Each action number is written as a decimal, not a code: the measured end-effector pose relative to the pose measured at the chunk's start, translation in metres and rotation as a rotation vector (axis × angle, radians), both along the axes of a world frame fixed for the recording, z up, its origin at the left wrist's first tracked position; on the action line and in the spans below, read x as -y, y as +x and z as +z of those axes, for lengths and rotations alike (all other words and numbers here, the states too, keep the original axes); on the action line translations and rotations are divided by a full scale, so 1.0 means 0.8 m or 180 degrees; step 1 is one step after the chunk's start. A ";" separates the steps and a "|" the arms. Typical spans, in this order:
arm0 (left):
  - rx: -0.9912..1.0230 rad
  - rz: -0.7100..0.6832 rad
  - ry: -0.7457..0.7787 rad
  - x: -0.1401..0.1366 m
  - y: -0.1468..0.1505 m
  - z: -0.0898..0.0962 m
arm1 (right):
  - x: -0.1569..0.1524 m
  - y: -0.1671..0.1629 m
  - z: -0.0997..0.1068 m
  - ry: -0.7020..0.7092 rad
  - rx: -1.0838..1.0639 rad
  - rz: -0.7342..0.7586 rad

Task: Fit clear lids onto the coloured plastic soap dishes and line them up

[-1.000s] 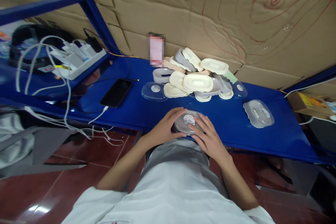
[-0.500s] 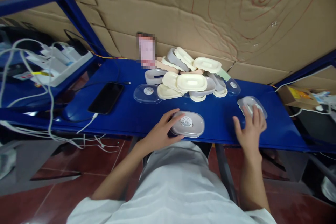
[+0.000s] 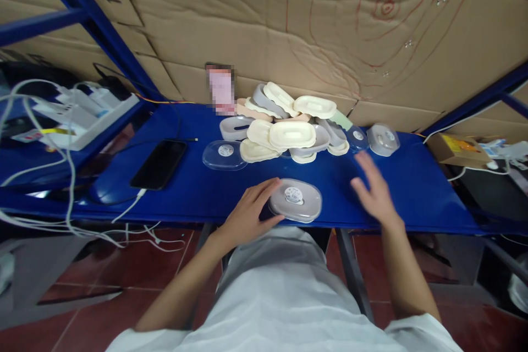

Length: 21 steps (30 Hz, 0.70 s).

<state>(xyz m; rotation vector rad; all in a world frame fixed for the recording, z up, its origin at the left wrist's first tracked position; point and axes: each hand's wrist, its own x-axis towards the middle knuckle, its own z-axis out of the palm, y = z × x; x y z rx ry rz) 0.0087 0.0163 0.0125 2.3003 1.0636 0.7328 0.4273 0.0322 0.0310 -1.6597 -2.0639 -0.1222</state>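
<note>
An oval grey soap box (image 3: 307, 210) with a clear lid and a round white sticker lies near the table's front edge. My left hand (image 3: 252, 210) curls around its left end, thumb at the front and fingers at the back. Over the table to the right, my right hand (image 3: 374, 190) is spread and slightly blurred, with nothing in it. Beyond it, a second lidded soap box (image 3: 383, 140) stands at the back right. A pile of soap box parts lies behind, among them a cream tray (image 3: 292, 135), a grey box (image 3: 235, 128) and a clear lid (image 3: 218, 160).
On the blue table (image 3: 198, 198), a black phone (image 3: 159, 164) lies at left with a white cable plugged in. Another phone (image 3: 221, 88) leans on the cardboard wall (image 3: 231, 16). A white power strip (image 3: 97, 121) with tangled cables is farther left; a small carton (image 3: 464, 151) is at right.
The second lidded soap box has moved back from the right front, and my right hand has let go and come away to the left. My left hand stays at its box.
</note>
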 end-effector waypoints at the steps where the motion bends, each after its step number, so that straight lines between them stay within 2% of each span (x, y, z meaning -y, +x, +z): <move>1: -0.0037 0.0017 0.0040 0.000 0.001 0.000 | 0.014 -0.033 -0.004 -0.0146 -0.0002 0.0402; 4: -0.0085 -0.0054 0.0173 -0.001 0.003 -0.003 | 0.054 -0.124 -0.013 -0.0385 -0.0011 0.1312; 6: -0.0071 -0.0093 0.0208 0.000 0.004 -0.009 | 0.070 -0.155 -0.011 -0.0280 -0.0055 0.1431; 7: -0.0059 -0.0075 0.0218 0.000 0.004 -0.012 | 0.075 -0.157 -0.007 -0.0181 -0.0075 0.1361; 9: -0.0049 0.0038 0.0238 0.000 -0.001 -0.020 | 0.081 -0.140 0.001 0.0040 -0.0102 0.1024; 12: -0.0042 0.0380 0.0436 -0.005 -0.020 -0.027 | 0.089 -0.083 0.007 0.0306 -0.0138 0.0203; 17: -0.0133 0.1616 0.1048 -0.031 -0.072 -0.020 | 0.085 0.019 -0.013 0.0379 0.0000 -0.1359; 19: -0.0434 0.1886 0.1082 -0.038 -0.086 -0.015 | 0.069 0.049 -0.022 0.0226 0.0134 -0.1566; 21: -0.0736 0.1911 0.1048 -0.037 -0.092 -0.012 | 0.046 0.066 -0.027 0.0158 0.0313 -0.1579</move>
